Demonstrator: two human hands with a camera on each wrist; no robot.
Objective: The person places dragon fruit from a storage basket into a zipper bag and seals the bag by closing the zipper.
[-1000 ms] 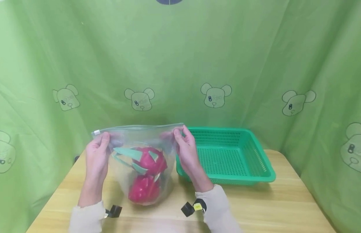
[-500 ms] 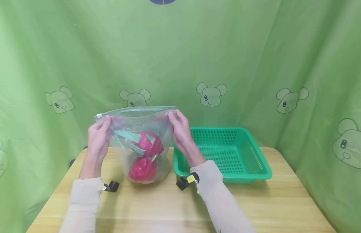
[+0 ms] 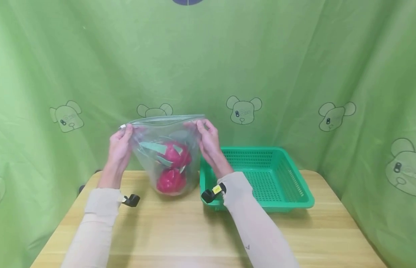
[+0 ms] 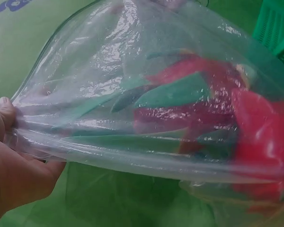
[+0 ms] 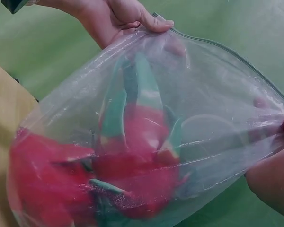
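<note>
A clear zip bag (image 3: pixel 151 130) with a slider at its left end hangs between both hands. Inside are two red dragon fruits, the upper dragon fruit (image 3: pixel 175 154) with long green leaves and the lower dragon fruit (image 3: pixel 171 181) at the bag's bottom. My left hand (image 3: pixel 120 147) pinches the top left corner beside the slider, thumb in front. At the top right corner, my right hand (image 3: pixel 209 141) pinches the bag's edge. In the right wrist view the red fruits (image 5: pixel 137 165) show through the film, and the left hand (image 5: pixel 120 19) appears across the bag.
A green plastic basket (image 3: pixel 295 175) with perforated walls stands on the wooden table (image 3: pixel 181 234), right of the bag and partly behind the right forearm. A green curtain (image 3: pixel 278 56) with printed bear heads hangs behind the table.
Both hands have raised the bag and moved it farther from the body. In the last half second it shifted slightly right, and its left corner drew inward toward the right one.
</note>
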